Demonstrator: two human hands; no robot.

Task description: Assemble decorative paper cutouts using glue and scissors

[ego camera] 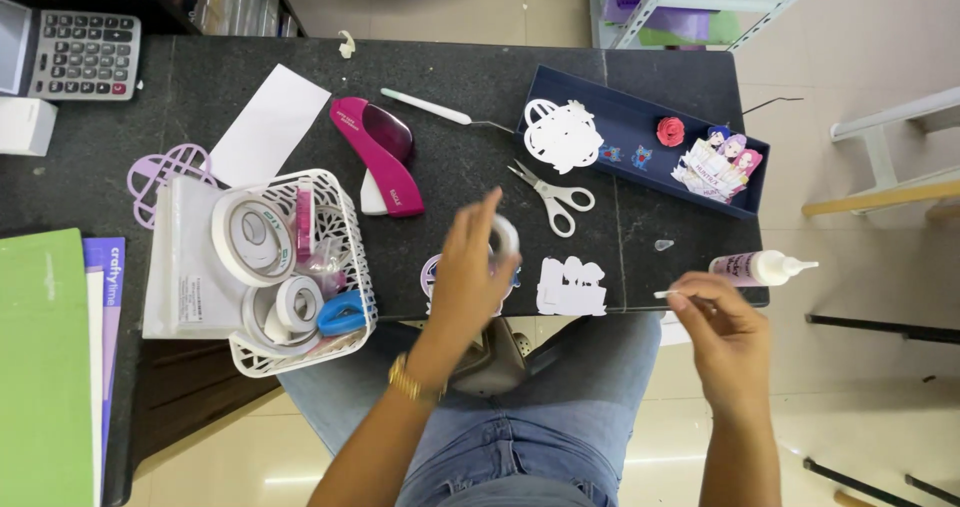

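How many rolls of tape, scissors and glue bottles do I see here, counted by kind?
White tape rolls: 3, two in the white lattice basket at and, one in the left hand at
White-handled scissors: 1
White glue bottle: 1
Total: 5

Person at work table: clothing and accessories noted.

Both forearms are bare, no sleeves reaching the wrists. The left hand (468,267) carries a gold-coloured metal wristwatch (408,380) with a link band at the wrist. The right hand (722,325) shows no ring, band or watch. Legs are covered by blue denim jeans (520,417), with waistband and pocket seam visible at the lower edge.
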